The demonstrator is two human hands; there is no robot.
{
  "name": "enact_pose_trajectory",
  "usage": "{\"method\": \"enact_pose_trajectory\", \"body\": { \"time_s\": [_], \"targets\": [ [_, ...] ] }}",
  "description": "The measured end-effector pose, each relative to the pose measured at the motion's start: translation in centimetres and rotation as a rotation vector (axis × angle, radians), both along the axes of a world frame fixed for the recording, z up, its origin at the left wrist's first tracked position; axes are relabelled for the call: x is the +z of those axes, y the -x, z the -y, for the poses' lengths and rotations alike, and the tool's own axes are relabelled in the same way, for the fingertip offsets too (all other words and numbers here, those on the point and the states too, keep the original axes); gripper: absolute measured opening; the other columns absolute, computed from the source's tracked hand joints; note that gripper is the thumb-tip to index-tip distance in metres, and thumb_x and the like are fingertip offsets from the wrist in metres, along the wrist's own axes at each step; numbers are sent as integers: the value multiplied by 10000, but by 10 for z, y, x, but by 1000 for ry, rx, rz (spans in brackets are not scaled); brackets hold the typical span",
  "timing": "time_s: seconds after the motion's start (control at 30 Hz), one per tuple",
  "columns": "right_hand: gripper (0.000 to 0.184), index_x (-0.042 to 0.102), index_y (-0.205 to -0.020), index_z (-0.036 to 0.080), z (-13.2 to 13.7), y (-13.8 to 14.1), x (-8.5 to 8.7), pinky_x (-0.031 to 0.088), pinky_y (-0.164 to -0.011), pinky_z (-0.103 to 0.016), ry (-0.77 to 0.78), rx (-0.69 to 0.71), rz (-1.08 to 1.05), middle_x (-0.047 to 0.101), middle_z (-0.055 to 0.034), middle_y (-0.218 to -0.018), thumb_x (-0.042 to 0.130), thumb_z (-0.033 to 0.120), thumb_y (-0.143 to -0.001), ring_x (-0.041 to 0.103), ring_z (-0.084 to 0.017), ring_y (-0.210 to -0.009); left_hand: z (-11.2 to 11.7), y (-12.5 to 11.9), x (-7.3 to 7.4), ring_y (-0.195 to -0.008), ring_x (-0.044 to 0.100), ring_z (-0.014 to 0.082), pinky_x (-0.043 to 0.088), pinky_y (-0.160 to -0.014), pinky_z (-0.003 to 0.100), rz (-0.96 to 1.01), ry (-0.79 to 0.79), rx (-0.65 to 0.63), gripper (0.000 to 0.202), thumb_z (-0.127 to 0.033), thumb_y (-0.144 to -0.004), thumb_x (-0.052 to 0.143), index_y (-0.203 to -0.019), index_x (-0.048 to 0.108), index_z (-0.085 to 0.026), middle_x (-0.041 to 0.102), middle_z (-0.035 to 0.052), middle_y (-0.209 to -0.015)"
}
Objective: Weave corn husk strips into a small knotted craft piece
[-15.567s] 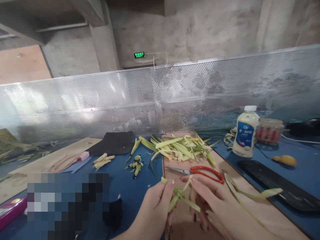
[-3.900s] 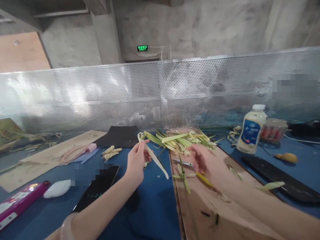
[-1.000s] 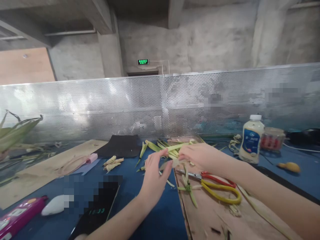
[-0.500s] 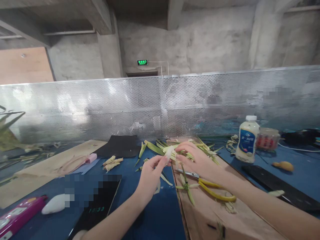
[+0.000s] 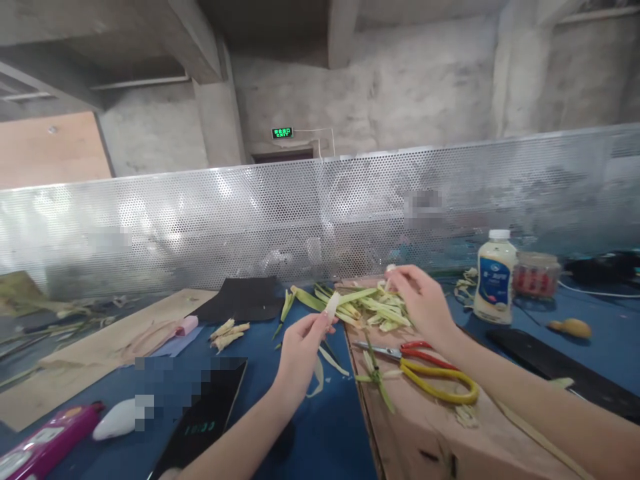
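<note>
My left hand (image 5: 300,350) pinches a pale leaf strip (image 5: 331,307) over the blue table, with its loose end hanging below the fingers. My right hand (image 5: 425,303) is lifted above the pile of green and yellow leaf strips (image 5: 360,303), its fingers pinched on a small pale piece (image 5: 391,269). A small woven leaf piece (image 5: 375,377) lies on the cardboard sheet (image 5: 425,440). Scissors with red and yellow handles (image 5: 425,373) lie on that sheet, right below my right forearm.
A white bottle (image 5: 494,277) and a clear tub of red things (image 5: 537,273) stand at the right. A black phone (image 5: 200,423), a white object (image 5: 117,420) and a pink tube (image 5: 43,447) lie at the left. A perforated metal screen (image 5: 200,220) closes off the back.
My hands were together over the strip pile; now they have parted. The right hand has risen up and to the right, and the left hand keeps hold of the pale strip.
</note>
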State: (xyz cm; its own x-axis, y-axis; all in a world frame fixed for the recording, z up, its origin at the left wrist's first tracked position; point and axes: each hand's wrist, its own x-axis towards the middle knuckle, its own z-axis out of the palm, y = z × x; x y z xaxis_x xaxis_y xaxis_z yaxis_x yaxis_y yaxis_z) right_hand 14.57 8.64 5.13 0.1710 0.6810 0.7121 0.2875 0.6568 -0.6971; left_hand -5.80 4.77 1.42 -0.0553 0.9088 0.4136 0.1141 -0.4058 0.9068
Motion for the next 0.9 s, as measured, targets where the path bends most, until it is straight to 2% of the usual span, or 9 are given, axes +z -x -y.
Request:
{"method": "enact_pose_trajectory", "body": {
  "time_s": [0.13, 0.23, 0.33, 0.47, 0.53, 0.57, 0.63, 0.7, 0.9],
  "targets": [
    [145, 448, -736, 224, -14, -17, 18, 372, -518, -282, 50, 65, -309, 397, 33, -569, 388, 323, -823, 391, -127, -480, -2, 3, -3, -602, 454, 99, 351, -561, 194, 118, 69, 6, 378, -483, -744, 542, -897, 691, -171, 554, -4, -649],
    [157, 436, -605, 214, -10, -28, 41, 325, -461, -268, 114, 237, -355, 307, 65, -483, 443, 233, -760, 287, -89, -396, -7, 5, -5, -467, 270, 62, 235, -437, 183, 230, 135, -49, 436, -505, -707, 574, -968, 667, -168, 336, -63, -507],
    [254, 471, -600, 205, 8, -44, 61, 314, -513, -254, 83, 384, -379, 325, 75, -492, 381, 275, -828, 326, -58, -437, -10, 5, -8, -459, 230, 57, 211, -422, 177, 256, 137, -102, 469, -509, -717, 561, -1033, 630, -168, 266, -76, -521],
    [704, 431, -499, 152, 28, -70, 68, 196, -455, -235, 96, 528, -268, 230, 86, -418, -147, 324, -862, 207, -12, -363, -12, 4, -9, -462, 316, 58, 253, -419, 178, 258, 154, -151, 510, -506, -713, 564, -1082, 585, -155, 364, -59, -558],
    [788, 424, -459, 160, 26, -76, 62, 207, -434, -240, 207, 585, -137, 249, 83, -393, -239, 431, -788, 255, -16, -341, -12, 3, -9, -470, 354, 60, 274, -424, 181, 251, 164, -166, 501, -498, -709, 570, -1052, 592, -134, 424, -42, -584],
    [781, 448, -466, 173, 23, -75, 57, 240, -432, -248, 257, 617, -65, 309, 81, -394, -181, 515, -779, 320, -26, -347, -12, 3, -9, -473, 368, 61, 282, -428, 182, 243, 168, -172, 489, -495, -711, 567, -1027, 600, -123, 451, -32, -597],
    [611, 562, -613, 194, 14, -64, 44, 346, -482, -287, 341, 681, 102, 485, 57, -493, 187, 655, -758, 479, -75, -448, -12, 2, -8, -485, 395, 65, 294, -435, 184, 220, 172, -183, 465, -491, -722, 555, -985, 614, -112, 503, -9, -626],
    [444, 617, -774, 178, 7, -46, 31, 420, -547, -310, 394, 712, 274, 597, -1, -627, 536, 594, -640, 555, -124, -552, -10, 1, -8, -494, 418, 72, 303, -441, 187, 182, 177, -200, 444, -486, -736, 538, -957, 622, -111, 545, 9, -650],
    [248, 595, -795, 193, 20, 12, 2, 377, -473, -232, 282, 424, 631, 589, -3, -631, 532, 432, -775, 506, -118, -523, -2, -5, -7, -489, 450, 88, 334, -468, 202, 47, 178, -281, 380, -484, -757, 512, -729, 615, -120, 599, 21, -605]
  ]
}}
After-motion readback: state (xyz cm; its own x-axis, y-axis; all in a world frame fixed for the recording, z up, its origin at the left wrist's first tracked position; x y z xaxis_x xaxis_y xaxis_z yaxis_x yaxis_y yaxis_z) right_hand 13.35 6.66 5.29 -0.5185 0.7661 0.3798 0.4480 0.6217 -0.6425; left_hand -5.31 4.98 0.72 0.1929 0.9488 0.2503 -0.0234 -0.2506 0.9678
